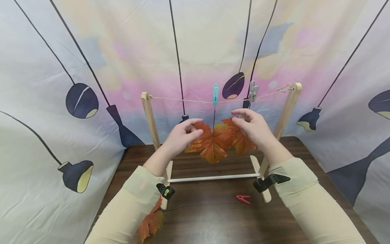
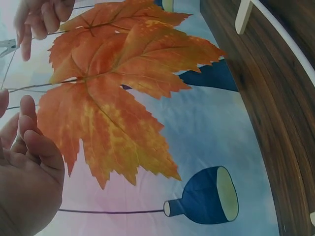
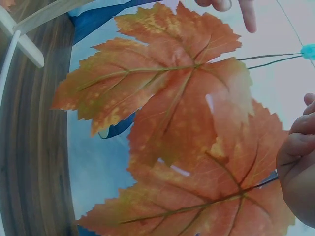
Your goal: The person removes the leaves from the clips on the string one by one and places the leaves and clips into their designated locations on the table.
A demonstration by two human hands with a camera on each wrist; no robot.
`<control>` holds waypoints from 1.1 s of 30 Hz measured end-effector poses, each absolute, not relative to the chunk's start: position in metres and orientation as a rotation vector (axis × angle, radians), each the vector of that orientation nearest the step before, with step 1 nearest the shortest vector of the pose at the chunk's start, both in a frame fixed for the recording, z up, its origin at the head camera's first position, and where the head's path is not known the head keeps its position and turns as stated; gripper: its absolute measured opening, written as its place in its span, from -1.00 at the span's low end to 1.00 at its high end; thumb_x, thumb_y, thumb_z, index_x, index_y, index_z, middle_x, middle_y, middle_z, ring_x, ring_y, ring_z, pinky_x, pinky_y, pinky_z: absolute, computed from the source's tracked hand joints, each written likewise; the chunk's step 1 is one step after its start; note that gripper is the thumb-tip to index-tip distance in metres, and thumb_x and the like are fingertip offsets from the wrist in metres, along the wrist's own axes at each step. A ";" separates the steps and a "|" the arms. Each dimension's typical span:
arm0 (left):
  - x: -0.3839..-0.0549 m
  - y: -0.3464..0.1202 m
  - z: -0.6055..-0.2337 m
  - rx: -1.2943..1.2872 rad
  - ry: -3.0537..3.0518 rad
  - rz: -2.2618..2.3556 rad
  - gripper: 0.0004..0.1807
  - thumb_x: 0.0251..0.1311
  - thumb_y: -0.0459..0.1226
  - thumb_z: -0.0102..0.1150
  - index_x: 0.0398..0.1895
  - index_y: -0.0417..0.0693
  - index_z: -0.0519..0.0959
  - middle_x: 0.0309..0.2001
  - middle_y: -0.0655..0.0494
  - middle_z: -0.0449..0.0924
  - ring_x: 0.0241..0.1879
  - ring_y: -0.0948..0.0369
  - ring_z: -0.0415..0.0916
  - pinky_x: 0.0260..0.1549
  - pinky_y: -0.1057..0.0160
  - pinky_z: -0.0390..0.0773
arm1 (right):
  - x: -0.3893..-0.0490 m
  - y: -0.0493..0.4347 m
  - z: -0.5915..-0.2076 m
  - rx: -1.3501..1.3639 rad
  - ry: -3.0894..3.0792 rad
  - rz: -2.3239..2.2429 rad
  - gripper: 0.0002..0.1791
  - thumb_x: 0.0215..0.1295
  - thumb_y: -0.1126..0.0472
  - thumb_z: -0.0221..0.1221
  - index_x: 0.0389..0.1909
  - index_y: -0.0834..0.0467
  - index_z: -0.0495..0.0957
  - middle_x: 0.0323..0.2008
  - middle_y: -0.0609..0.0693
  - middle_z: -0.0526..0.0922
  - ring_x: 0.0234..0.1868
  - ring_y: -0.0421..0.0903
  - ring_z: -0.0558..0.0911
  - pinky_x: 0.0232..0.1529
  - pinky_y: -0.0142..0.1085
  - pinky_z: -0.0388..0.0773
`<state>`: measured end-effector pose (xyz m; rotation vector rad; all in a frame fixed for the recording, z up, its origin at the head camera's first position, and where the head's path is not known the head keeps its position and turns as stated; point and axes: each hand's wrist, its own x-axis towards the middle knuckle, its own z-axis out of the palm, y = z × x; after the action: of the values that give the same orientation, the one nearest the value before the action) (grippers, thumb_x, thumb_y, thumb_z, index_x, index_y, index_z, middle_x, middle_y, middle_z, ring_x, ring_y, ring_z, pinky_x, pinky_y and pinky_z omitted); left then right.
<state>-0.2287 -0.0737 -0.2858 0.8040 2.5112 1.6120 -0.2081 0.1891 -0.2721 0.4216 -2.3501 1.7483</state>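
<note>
Two orange maple leaves hang by their stems from a string [image 1: 182, 100]. A light-blue clothespin [image 1: 215, 93] clips the middle leaf [image 1: 214, 149]; grey clothespins [image 1: 253, 93] sit above the right leaf [image 1: 242, 139], partly overlapped by the middle one. My left hand [image 1: 184, 134] hovers at the middle leaf's left side, fingers loosely bent around nothing. On the other side my right hand [image 1: 254, 128], also holding nothing, is just below the grey clothespins and in front of the right leaf. In the left wrist view, the left hand [image 2: 32, 172] is beside the nearer leaf [image 2: 106, 98].
Wooden posts [image 1: 287, 110] carry the string, and a white rod [image 1: 213, 178] joins their feet. A red clothespin [image 1: 243, 199] lies on the brown table [image 1: 207, 217]. Another orange leaf [image 1: 151, 223] lies at the front left, partly behind my left sleeve. A printed cloth [image 1: 207, 40] hangs behind.
</note>
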 end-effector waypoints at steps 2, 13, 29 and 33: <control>-0.229 -0.071 -0.284 0.789 2.467 1.663 -0.57 0.29 -0.14 0.10 0.23 0.18 0.41 -0.37 -0.04 0.48 -0.64 0.16 0.25 -0.64 0.23 0.34 | -0.208 0.187 -0.268 0.428 -2.352 1.745 -0.61 0.33 0.12 0.13 0.13 0.16 0.46 -0.59 -0.05 0.32 -0.67 -0.15 0.26 -0.62 -0.27 0.28; -0.237 -0.060 -0.277 0.653 2.354 1.859 -0.59 0.26 -0.18 0.15 0.19 0.14 0.46 -0.45 0.01 0.49 -0.67 0.19 0.26 -0.65 0.22 0.33 | -0.211 0.177 -0.251 0.500 -2.281 1.727 -0.63 0.32 0.20 0.13 0.12 0.20 0.47 -0.55 -0.02 0.38 -0.64 -0.13 0.30 -0.57 -0.25 0.34; -0.241 -0.042 -0.268 0.643 2.269 1.825 -0.56 0.27 -0.17 0.14 0.23 0.13 0.41 -0.45 0.02 0.42 -0.75 0.20 0.21 -0.71 0.25 0.27 | -0.214 0.160 -0.221 0.503 -2.330 1.733 -0.60 0.33 0.14 0.13 0.17 0.07 0.44 -0.60 0.05 0.44 -0.68 -0.10 0.35 -0.67 -0.31 0.35; -0.242 -0.038 -0.268 0.618 2.239 1.850 -0.56 0.27 -0.18 0.14 0.22 0.10 0.42 -0.45 0.02 0.41 -0.76 0.21 0.23 -0.72 0.27 0.30 | -0.214 0.155 -0.216 0.529 -2.331 1.808 -0.56 0.32 0.13 0.13 0.21 0.08 0.38 -0.57 0.08 0.44 -0.66 -0.08 0.40 -0.65 -0.29 0.39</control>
<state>-0.2419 -0.0381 -0.2676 0.6180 2.2391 1.8500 -0.2138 0.1548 -0.2161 0.5287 -2.3311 1.8083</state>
